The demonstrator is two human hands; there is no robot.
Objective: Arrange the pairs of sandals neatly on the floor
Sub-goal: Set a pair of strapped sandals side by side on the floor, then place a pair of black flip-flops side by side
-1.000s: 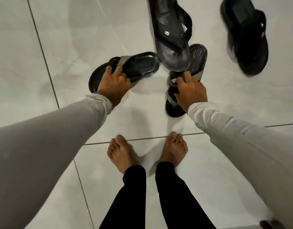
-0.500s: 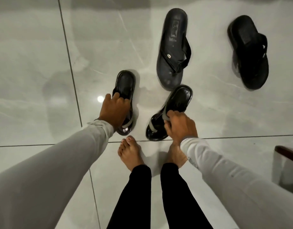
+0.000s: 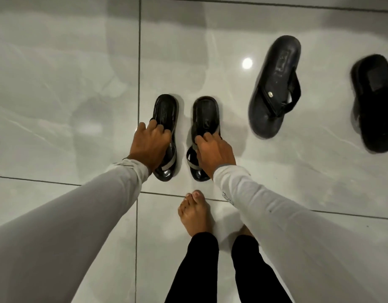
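Observation:
Two small black sandals with grey straps stand side by side on the glossy floor, heels pointing away from me. My left hand [image 3: 148, 146] grips the left small sandal [image 3: 165, 110] over its strap. My right hand [image 3: 213, 153] grips the right small sandal [image 3: 206, 112] the same way. To the right lies a larger black flip-flop [image 3: 273, 88], tilted. Its mate, a black sandal [image 3: 375, 101], is partly cut off by the right frame edge.
Pale marble-look floor tiles [image 3: 68, 84] with dark grout lines stretch all around. My bare left foot [image 3: 195, 212] stands just behind the small sandals; the right foot is mostly hidden under my right sleeve. A lamp's reflection [image 3: 247, 63] glints on the floor.
Both hands have turned the two small sandals from skewed positions until they lie parallel and close together. The view has shifted, so the larger sandals now sit further right.

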